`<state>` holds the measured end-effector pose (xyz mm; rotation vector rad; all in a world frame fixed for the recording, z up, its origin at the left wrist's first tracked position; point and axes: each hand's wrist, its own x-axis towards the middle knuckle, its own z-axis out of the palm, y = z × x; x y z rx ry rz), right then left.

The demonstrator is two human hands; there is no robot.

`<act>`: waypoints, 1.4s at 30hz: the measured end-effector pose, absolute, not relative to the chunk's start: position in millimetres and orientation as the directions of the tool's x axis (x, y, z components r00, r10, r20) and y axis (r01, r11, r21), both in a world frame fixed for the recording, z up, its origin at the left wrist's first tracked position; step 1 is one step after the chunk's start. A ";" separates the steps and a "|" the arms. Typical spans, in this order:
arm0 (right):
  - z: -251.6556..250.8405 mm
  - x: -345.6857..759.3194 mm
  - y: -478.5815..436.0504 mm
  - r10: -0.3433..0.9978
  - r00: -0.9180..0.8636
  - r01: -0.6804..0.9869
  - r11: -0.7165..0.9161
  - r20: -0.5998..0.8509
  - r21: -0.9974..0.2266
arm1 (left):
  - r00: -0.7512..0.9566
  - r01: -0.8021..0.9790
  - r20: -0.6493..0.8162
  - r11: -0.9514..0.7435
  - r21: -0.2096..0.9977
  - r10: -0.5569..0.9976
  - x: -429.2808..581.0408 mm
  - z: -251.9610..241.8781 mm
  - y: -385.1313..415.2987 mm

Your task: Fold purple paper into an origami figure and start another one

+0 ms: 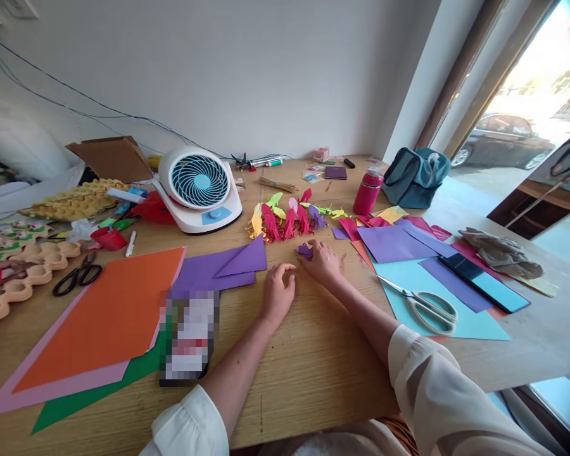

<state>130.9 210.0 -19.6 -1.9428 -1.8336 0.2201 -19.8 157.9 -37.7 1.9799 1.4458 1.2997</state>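
Bright daylight from right window (527,82), glare outside, edges stretched

In front of the fan (200,182), a phone-like thing (190,335) is blurred into big squares, so its screen can't be read. Right of the fan, the right hand (323,261) hides part of a small purple paper (304,251), and you can't see if it pinches it. Far left of the fan, the egg tray (10,294) is cut off by the edge. Behind and right of the fan, little packets (313,177) are too tiny to tell.
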 end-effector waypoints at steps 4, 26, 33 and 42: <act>-22.0 129.8 220.9 0.974 0.117 0.910 -0.027 0.194 -0.413 | 0.043 0.540 0.461 -0.409 0.735 0.886 -19.5 -38.9 158.3; -27.3 155.8 259.3 0.870 -0.183 0.840 0.380 0.458 -0.388 | 0.058 0.585 0.503 -0.438 0.683 0.862 -22.6 -33.7 155.0; -6.8 194.7 226.0 0.804 -0.027 0.756 0.405 0.593 -0.514 | -0.126 0.874 0.523 -0.155 0.461 0.843 -92.8 -2.9 189.3; -20.8 198.5 127.1 0.820 -0.176 0.726 0.481 0.544 -0.491 | -0.250 0.943 0.050 0.232 0.238 0.967 -106.2 -5.9 217.3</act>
